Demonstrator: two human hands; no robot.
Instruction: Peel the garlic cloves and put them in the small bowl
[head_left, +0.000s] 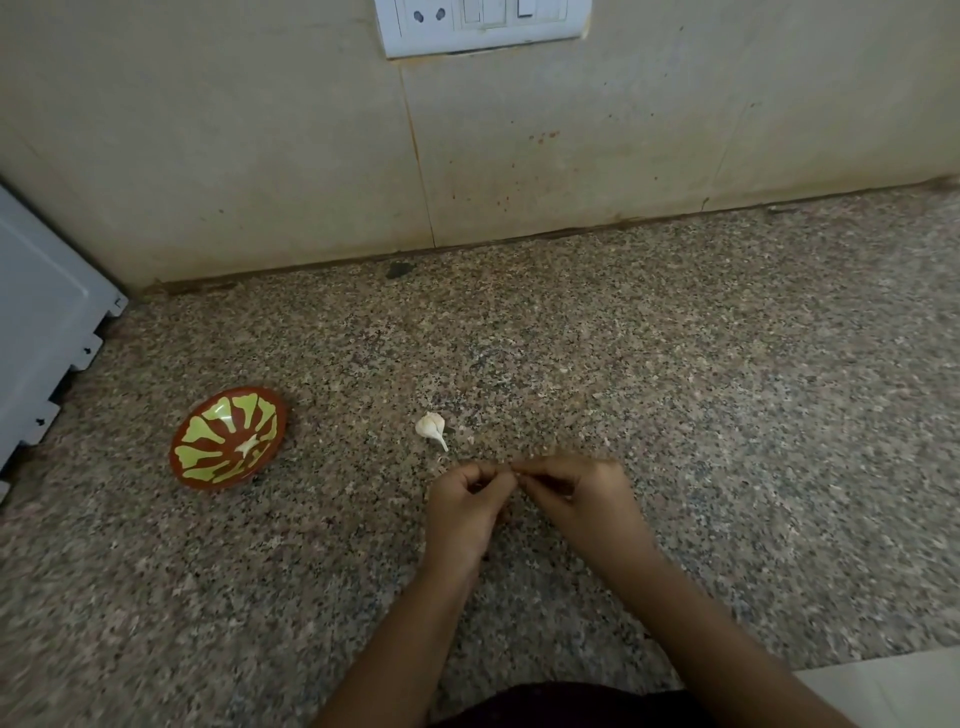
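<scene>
Head view: tiny white bit (512, 470) pinched between left hand (464, 505), right hand (577, 498).

One view only, from my head: looks forward and down across the counter (675, 364) to the wall (260, 130) (close range, wide angle).

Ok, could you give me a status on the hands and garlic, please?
Left hand and right hand pinch a small piece together, mostly hidden. Garlic piece lies on counter, apart. Small bowl left of it, pale bit inside. Nothing between them.

Speckled counter (675, 364), switchboard (483, 21) (white).
</scene>
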